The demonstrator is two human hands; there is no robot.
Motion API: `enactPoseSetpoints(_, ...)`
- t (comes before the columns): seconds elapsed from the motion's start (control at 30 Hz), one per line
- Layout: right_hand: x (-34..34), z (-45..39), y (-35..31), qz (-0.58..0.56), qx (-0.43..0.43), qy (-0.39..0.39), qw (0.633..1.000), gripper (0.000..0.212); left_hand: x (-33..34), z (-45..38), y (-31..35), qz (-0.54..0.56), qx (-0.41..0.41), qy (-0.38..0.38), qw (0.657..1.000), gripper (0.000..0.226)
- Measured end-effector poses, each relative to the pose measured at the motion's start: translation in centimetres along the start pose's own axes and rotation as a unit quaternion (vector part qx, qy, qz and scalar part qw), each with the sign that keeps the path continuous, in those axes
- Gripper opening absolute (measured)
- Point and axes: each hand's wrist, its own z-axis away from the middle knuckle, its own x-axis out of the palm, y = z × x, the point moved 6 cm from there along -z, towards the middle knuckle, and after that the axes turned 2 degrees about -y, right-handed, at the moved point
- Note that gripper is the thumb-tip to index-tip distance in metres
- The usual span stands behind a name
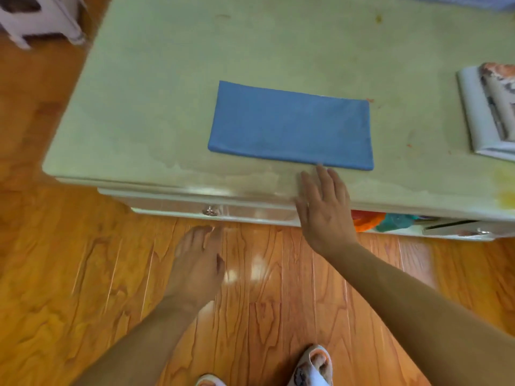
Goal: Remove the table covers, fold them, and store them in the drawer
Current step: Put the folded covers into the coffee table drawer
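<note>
A blue table cover [291, 125], folded into a flat rectangle, lies on the pale green table top [167, 93] near its front edge. My right hand [324, 207] hovers open over the table's front edge, its fingertips just short of the folded cover's near edge. Lower and to the left, my left hand [199, 260] hangs with straight fingers just below the silver knob [211, 210] of a shut drawer [250, 208]. To the right, a second drawer [459, 228] stands open with orange and teal cloth [381, 220] inside.
An open magazine [490, 112] lies at the table's right edge. A white stool [41, 20] stands on the wooden floor [55, 274] at the far left. My slippered feet [315, 366] are at the bottom.
</note>
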Motion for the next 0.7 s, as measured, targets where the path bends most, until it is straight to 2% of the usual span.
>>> enactPoseSetpoints(0.1, 0.8, -1.8, -0.8, -0.001, -0.018, 0.051, 0.999, 0.051, 3.1, -3.0, -2.0, 0.020, -0.047, -0.070, 0.996, 0.059)
enactPoseSetpoints(0.17, 2.0, -2.3, -1.4, 0.007, -0.030, 0.099, 0.995, 0.052, 5.0, -5.5, -3.0, 0.026, -0.061, -0.076, 0.995, 0.058)
enactPoseSetpoints(0.33, 3.8, -2.1, -1.4, 0.036, -0.027, 0.246, 0.968, 0.049, 7.6, -9.6, -5.3, -0.020, -0.060, 0.028, 0.998, 0.048)
enactPoseSetpoints(0.47, 4.5, -2.4, -1.3, 0.061, -0.019, 0.311, 0.948, 0.046, 10.4, -11.3, -5.9, -0.036, -0.060, 0.031, 0.997, 0.041)
enactPoseSetpoints(0.57, 4.6, -2.3, -1.2, 0.069, -0.011, 0.321, 0.944, 0.044, 11.4, -11.1, -5.8, -0.037, -0.068, 0.072, 0.994, 0.041)
enactPoseSetpoints(0.7, 4.0, -2.1, -1.3, 0.060, -0.002, 0.269, 0.961, 0.042, 11.5, -9.2, -5.3, -0.047, -0.061, 0.087, 0.993, 0.042)
